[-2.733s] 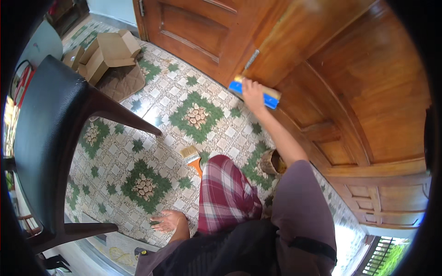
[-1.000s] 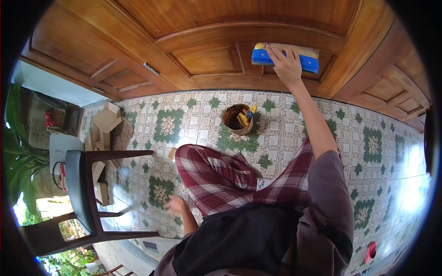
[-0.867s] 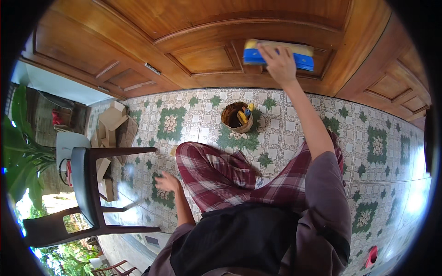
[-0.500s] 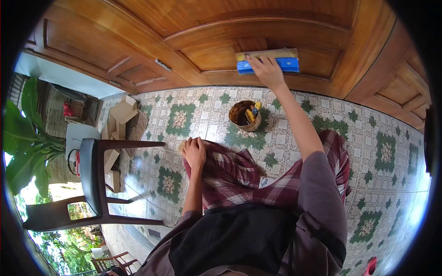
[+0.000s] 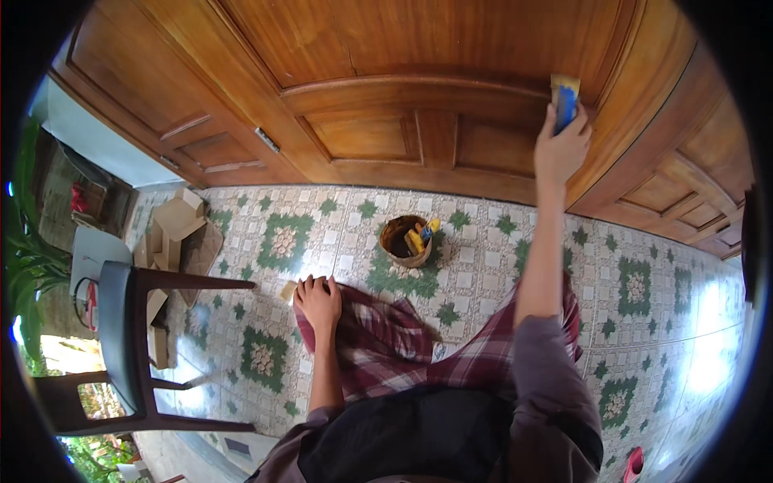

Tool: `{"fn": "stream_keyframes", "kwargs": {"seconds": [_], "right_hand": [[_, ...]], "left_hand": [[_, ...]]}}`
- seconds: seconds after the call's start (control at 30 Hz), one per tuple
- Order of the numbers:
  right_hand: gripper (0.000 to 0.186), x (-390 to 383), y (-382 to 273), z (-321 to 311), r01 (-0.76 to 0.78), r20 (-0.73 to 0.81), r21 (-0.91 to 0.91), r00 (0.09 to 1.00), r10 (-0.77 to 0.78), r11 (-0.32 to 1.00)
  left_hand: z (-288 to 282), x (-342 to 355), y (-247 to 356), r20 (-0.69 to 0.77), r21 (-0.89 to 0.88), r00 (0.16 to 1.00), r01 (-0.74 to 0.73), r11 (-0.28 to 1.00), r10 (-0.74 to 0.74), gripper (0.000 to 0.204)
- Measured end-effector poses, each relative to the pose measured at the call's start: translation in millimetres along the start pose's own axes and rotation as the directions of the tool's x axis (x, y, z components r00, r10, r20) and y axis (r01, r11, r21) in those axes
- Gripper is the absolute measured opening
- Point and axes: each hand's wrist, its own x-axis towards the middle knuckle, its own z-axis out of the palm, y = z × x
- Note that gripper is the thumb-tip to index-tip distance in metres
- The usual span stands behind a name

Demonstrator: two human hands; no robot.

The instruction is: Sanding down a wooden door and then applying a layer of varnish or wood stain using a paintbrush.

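My right hand [image 5: 561,145] reaches forward and grips a wide blue-and-tan tool [image 5: 568,105], now turned almost end-on. Its tan edge points up, against or close to the right side of the wooden door [image 5: 362,125], just above a lower panel. Whether it touches the wood I cannot make out. My left hand [image 5: 319,302] rests on my left knee with its fingers curled over. A small tan piece [image 5: 288,291] pokes out beside those fingers; the rest of it is hidden. On the floor between my knees and the door stands a round bucket [image 5: 394,256], stained brown inside.
Yellow-handled tools [image 5: 420,235] lean in the bucket. A dark chair [image 5: 121,346] lies or stands tilted in view at the left, near open cardboard boxes [image 5: 179,217] and a plant [image 5: 32,249]. Patterned tiles [image 5: 636,338] cover the floor. A red object [image 5: 634,463] lies at lower right.
My right hand has moved right and slightly up the door, turning the blue-and-tan tool from lying crosswise to nearly upright. The view has shifted a little; my left hand stays on the knee.
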Motion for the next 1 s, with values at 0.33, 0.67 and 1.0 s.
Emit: {"fn": "stream_keyframes", "kwargs": {"seconds": [0.33, 0.67, 1.0], "right_hand": [[0.042, -68, -149, 41, 0.123, 0.225, 0.251, 0.957, -0.181, 0.96], [0.03, -39, -73, 24, 0.236, 0.158, 0.188, 0.951, -0.267, 0.953], [0.037, -5, 56, 12, -0.002, -0.091, -0.149, 0.996, -0.012, 0.989]], "left_hand": [[-30, 133, 34, -0.263, -0.734, 0.943, -0.058, 0.677, -0.205, 0.03], [55, 182, 37, -0.242, -0.79, 0.953, -0.084, 0.607, -0.183, 0.023], [54, 202, -3, -0.078, -0.967, 0.931, 0.016, 0.252, -0.356, 0.026]]}}
